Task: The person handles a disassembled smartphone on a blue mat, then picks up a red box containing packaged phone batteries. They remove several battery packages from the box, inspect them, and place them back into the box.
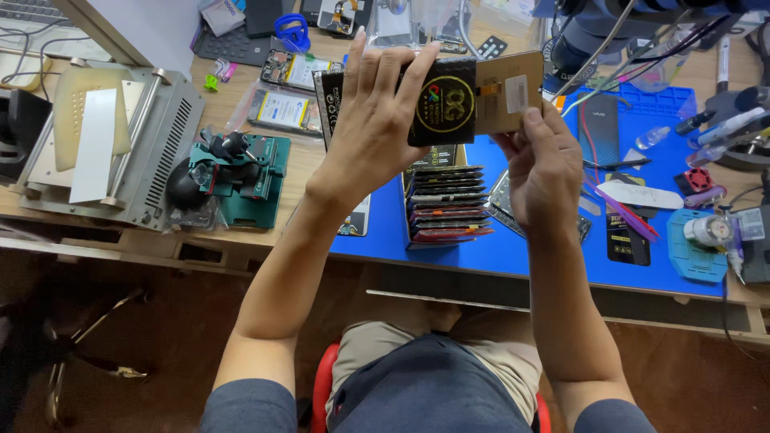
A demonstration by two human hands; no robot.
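My left hand [375,120] grips a flat black phone screen panel [449,100] with a round gold sticker, held up above the blue work mat [513,248]. My right hand [545,164] holds the panel's right end, its thumb by the tan backing and small white label [517,92]. Below the hands a rack of several stacked dark screens [447,204] stands on the mat.
A grey laminating machine [104,136] and a green clamp fixture [241,176] sit left on the wooden bench. Opened phones and a battery [281,108] lie behind. Right: a black phone [601,128], tweezers, bottles, a small round tool [710,232], microscope arm [609,32].
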